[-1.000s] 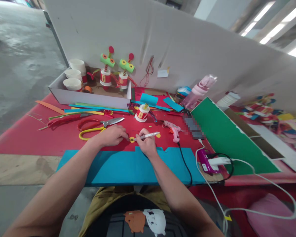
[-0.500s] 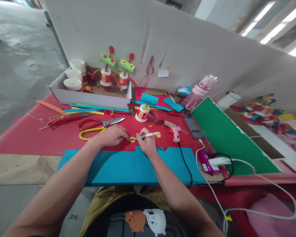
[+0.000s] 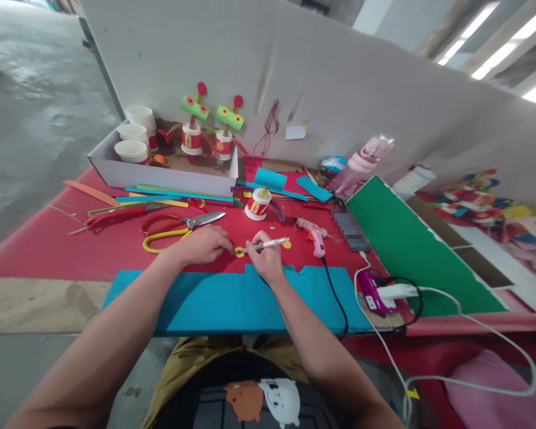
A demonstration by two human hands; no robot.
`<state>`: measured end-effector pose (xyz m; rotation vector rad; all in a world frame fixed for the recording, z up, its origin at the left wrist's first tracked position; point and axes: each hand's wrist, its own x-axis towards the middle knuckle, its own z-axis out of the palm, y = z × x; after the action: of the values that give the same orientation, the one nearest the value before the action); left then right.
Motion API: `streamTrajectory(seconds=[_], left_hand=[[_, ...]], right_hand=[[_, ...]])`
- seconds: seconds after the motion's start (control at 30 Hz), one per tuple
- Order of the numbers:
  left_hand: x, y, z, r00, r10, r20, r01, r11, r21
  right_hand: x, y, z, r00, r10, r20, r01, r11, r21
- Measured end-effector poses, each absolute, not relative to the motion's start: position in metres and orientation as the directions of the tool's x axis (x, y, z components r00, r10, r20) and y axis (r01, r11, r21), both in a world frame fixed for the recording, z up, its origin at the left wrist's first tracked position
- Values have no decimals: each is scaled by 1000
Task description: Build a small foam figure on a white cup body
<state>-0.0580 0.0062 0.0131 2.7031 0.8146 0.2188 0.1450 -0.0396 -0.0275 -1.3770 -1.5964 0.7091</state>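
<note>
A small yellow paper circle [image 3: 239,252] with a dark ring drawn at its centre lies on the red tabletop. My left hand [image 3: 208,244] rests beside it, fingers bent, with the fingertips pressing its left edge. My right hand [image 3: 267,257] is closed round a white marker pen [image 3: 272,243], whose tip meets the circle from the right. Just past the pen's back end lies a plain yellow circle [image 3: 287,245]. Beyond both hands stands a red-and-white paper cup [image 3: 258,205] with coiled paper arms. Scissors [image 3: 192,223] with red and yellow handles lie left of my left hand.
A pink glue gun [image 3: 315,237] lies at right, its cord running over blue paper [image 3: 196,304] along the front edge. Behind, a white box [image 3: 161,177] holds cups and finished figures. A green board [image 3: 420,256] and a purple power strip [image 3: 376,292] stand farther right.
Almost nothing differs. Both hands keep their places, and the pen's back end has tipped very slightly; the ring on the circle looks a little darker.
</note>
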Motion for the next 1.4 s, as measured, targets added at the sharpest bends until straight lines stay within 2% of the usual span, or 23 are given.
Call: streamTrajectory(seconds=[1.4], left_hand=[[-58,6,13,822,563,86,503,-789,353]], right_hand=[[144,-41,-24,-9,973,231,457,210,-864]])
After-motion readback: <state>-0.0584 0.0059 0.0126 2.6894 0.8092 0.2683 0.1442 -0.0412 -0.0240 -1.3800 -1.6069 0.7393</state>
